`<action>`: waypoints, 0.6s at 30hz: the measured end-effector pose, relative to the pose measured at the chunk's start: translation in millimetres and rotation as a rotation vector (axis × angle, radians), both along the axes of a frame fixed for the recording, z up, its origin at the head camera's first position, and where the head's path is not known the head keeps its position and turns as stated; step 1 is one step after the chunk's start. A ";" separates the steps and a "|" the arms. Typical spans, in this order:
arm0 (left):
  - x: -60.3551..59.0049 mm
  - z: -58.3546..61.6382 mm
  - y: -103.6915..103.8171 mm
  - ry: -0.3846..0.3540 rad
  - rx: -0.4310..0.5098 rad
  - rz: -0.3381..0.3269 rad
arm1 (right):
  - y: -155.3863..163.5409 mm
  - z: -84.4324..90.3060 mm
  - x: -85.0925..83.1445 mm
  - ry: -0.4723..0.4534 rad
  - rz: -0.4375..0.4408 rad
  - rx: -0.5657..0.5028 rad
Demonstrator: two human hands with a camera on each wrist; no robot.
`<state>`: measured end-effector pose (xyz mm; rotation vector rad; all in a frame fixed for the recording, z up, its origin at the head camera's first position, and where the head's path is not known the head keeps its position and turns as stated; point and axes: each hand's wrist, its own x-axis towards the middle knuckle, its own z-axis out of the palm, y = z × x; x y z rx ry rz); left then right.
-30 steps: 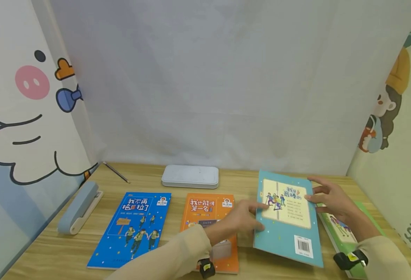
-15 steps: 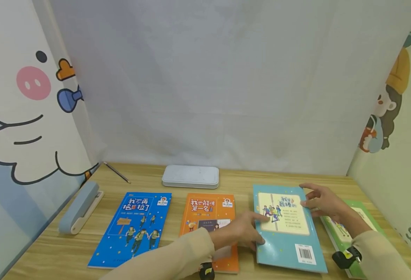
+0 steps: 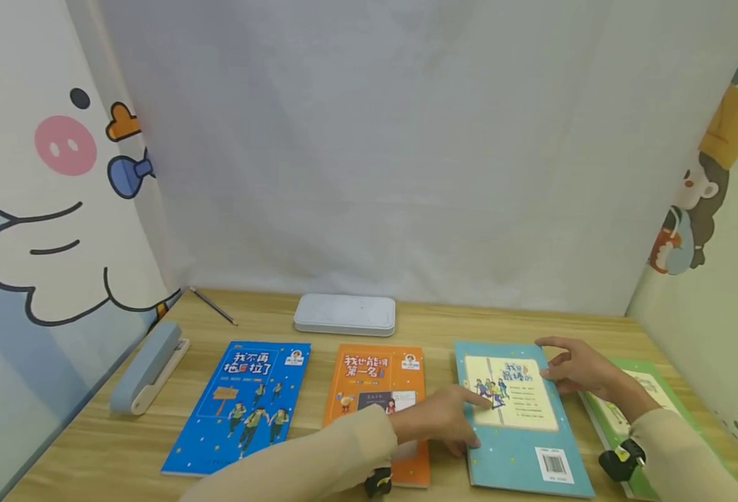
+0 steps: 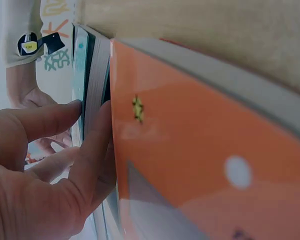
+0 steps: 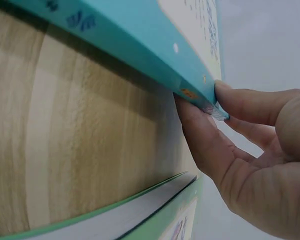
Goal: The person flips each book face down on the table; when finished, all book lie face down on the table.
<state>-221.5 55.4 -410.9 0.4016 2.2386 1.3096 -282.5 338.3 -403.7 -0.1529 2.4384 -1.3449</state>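
A teal book lies back cover up on the wooden table, right of an orange book. My left hand holds its left page edge, index finger on the cover and thumb along the pages. My right hand pinches the book's far right corner, thumb on top and fingers underneath. In the right wrist view that corner of the teal book sits slightly off the table. The orange book fills the left wrist view beside my left hand.
A blue book lies left of the orange one. A green book lies under my right forearm by the right wall. A white case sits at the back. A pale blue stapler and a pencil are at the left.
The teal book has come down from a raised tilt to nearly flat on the table. Both hands lowered with it and stayed at its edges.
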 end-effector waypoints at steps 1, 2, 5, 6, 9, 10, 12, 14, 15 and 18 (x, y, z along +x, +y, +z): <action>-0.7 -0.2 1.0 -0.002 -0.016 -0.003 | 0.0 -0.8 -0.3 -0.005 -0.002 0.002; -1.5 -0.8 2.2 -0.002 -0.030 -0.007 | 0.2 -1.4 -0.6 -0.011 -0.006 0.007; -2.7 0.2 5.4 -0.008 -0.069 -0.013 | 1.3 -2.4 -1.6 -0.021 -0.019 0.032; -3.2 0.4 6.4 -0.002 -0.087 -0.015 | 1.7 -2.4 -1.9 -0.022 -0.020 0.041; -5.0 0.8 8.9 0.004 -0.133 -0.020 | 2.3 -1.7 -2.3 -0.017 -0.020 0.066; -5.6 1.1 9.8 0.010 -0.149 -0.023 | 2.6 -1.3 -2.4 -0.014 -0.019 0.076; -7.1 1.2 11.4 0.020 -0.174 -0.032 | 2.9 -0.6 -2.7 -0.008 -0.020 0.096; -8.3 1.3 12.4 0.025 -0.189 -0.043 | 2.8 -0.1 -3.2 -0.007 -0.029 0.117; -8.9 1.4 12.9 0.029 -0.196 -0.048 | 2.5 -0.1 -3.6 -0.006 -0.032 0.128; -10.7 1.1 14.1 0.026 -0.212 -0.057 | 0.9 -0.2 -4.8 -0.006 -0.044 0.158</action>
